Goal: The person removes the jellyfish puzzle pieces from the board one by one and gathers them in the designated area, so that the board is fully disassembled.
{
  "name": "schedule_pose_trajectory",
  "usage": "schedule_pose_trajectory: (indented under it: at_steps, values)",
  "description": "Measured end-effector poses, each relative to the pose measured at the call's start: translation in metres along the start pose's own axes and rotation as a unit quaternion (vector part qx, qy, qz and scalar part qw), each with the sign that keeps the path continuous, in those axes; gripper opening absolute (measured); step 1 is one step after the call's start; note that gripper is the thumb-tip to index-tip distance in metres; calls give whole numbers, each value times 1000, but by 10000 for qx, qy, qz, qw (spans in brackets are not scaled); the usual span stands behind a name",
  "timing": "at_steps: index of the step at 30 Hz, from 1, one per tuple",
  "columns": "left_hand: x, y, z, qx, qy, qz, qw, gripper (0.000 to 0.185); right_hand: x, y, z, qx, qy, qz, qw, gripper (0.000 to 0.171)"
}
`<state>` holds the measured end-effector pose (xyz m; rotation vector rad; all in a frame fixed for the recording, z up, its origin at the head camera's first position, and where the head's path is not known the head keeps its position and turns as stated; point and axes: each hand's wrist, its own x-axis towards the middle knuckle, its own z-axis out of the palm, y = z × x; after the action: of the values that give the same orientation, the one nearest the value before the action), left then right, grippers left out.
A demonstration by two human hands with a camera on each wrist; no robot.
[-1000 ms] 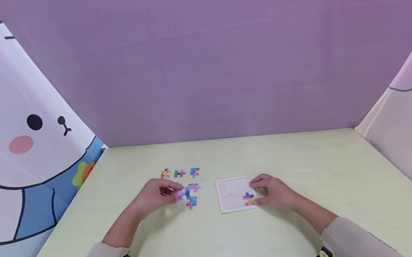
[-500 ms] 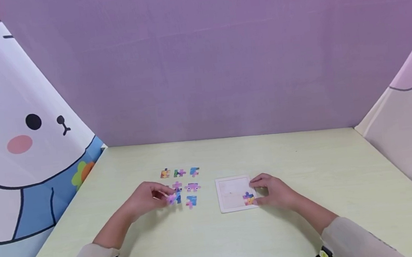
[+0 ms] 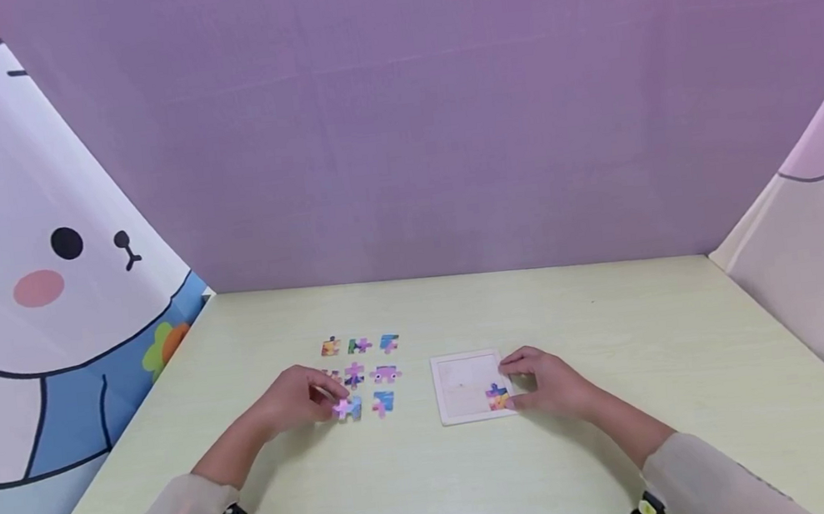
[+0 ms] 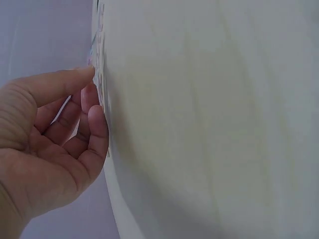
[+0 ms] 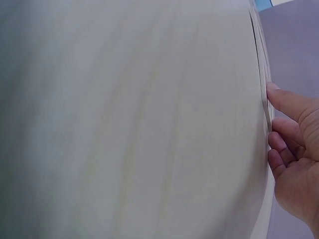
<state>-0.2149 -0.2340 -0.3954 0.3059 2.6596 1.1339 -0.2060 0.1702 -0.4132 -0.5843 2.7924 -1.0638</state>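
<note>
At the lower left of a group of jigsaw pieces, my left hand [image 3: 304, 396] pinches a pink and blue jigsaw piece [image 3: 348, 409] at its left side, low over the table. In the left wrist view, the thumb and fingertips of my left hand [image 4: 65, 129] meet at the edge of the pieces, seen almost edge-on. My right hand [image 3: 549, 385] grips the right edge of a square white puzzle tray [image 3: 437, 392]. One orange and purple piece [image 3: 498, 397] lies in the tray's lower right corner. From the right wrist, my right hand [image 5: 299, 144] shows at the tray's thin edge.
Several other jigsaw pieces lie in rows on the pale table [image 3: 436, 489], among them a pink piece with eyes [image 3: 386, 374] and a blue and pink piece [image 3: 383, 403]. A purple backdrop [image 3: 428, 121] rises behind the table, with a rabbit-print cloth [image 3: 37, 204] at left.
My left hand has moved left and slightly toward me with the pink and blue jigsaw piece, lowering it beside the bottom row. My right hand and the tray have stayed in place.
</note>
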Motion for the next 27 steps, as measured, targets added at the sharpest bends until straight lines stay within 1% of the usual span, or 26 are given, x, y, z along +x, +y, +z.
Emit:
schedule_pose_trajectory:
  at_steps: [4,8,11,18,23,27]
  values:
    - [4,0,1,365,-12,99,9993,25,0,0,0,17,-11,-9,10000,49]
    - [7,1,1,527,6,147,9985,25,0,0,0,33,-14,-28,10000,48]
    - [9,2,1,557,43,153,9983,24,0,0,0,41,-16,-34,10000,48]
    - [11,2,1,632,-12,275,9976,26,0,0,0,-2,-6,-91,10000,49]
    - [12,3,0,604,-79,216,9979,25,0,0,0,-5,0,-85,10000,49]
    - [11,3,0,480,-124,135,9987,26,1,1,0,12,-14,-69,10000,49]
